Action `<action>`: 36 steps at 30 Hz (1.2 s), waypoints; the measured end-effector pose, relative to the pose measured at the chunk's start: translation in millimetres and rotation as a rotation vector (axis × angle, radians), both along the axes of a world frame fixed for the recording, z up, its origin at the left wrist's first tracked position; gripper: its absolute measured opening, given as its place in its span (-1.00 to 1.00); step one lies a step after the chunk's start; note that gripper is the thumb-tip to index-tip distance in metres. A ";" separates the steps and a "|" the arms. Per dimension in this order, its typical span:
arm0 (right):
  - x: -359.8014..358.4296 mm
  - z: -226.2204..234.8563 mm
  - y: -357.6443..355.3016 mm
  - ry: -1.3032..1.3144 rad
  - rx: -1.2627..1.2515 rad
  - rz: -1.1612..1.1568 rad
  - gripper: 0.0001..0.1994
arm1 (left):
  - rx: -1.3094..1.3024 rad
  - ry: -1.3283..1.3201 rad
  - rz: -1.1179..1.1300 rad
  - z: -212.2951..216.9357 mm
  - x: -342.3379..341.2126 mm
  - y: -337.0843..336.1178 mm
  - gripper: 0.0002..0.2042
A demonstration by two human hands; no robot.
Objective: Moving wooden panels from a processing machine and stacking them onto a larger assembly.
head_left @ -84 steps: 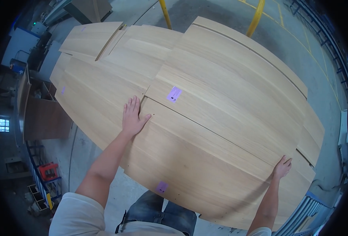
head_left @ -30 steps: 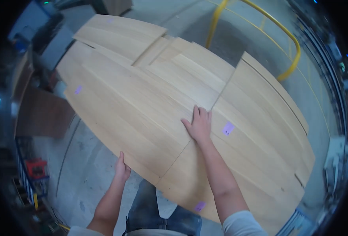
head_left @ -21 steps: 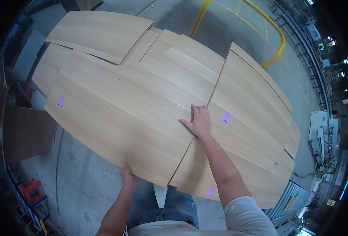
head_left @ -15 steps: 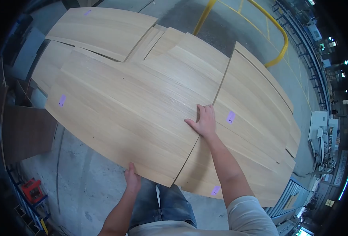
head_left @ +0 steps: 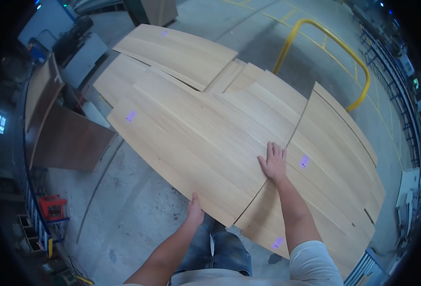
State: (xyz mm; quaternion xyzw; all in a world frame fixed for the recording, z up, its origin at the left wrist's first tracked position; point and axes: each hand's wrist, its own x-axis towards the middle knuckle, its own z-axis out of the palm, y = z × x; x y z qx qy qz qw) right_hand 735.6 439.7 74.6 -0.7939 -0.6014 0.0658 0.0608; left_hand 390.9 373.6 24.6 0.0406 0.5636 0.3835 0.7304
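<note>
A large light wood-grain panel (head_left: 191, 143) lies on top of other boards in front of me, a small purple label (head_left: 131, 116) near its left end. My left hand (head_left: 195, 211) holds its near edge, thumb on top; the other fingers are hidden underneath. My right hand (head_left: 273, 164) rests palm down by the panel's right edge, fingers stretched out. Just right of that edge is another wood-grain panel (head_left: 329, 190) with purple labels. A smaller panel (head_left: 177, 55) overlaps the stack at the far left.
A yellow tubular rail (head_left: 366, 81) stands beyond the boards. Dark brown boards (head_left: 67, 138) stand at the left, above a red crate-like object (head_left: 53, 208). Metal rollers (head_left: 363, 267) show at the lower right, and a white machine (head_left: 408, 188) is at the right.
The view has swung left, so the panels sit lower and further right in it. My right hand's fingers, earlier at the panel's edge, now lie flatter on top. My left hand keeps its hold.
</note>
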 end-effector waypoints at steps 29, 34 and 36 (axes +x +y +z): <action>-561.2 42.1 65.5 0.549 -0.096 0.071 -0.37 | -0.339 0.811 0.253 59.3 -761.0 -110.0 -0.65; -641.8 26.7 180.9 0.787 0.072 0.050 -0.52 | 0.072 1.171 0.313 142.7 -896.4 119.3 -0.55; -691.1 53.3 236.7 0.777 0.089 0.065 -0.53 | 0.145 1.173 0.370 184.1 -946.3 178.4 -0.52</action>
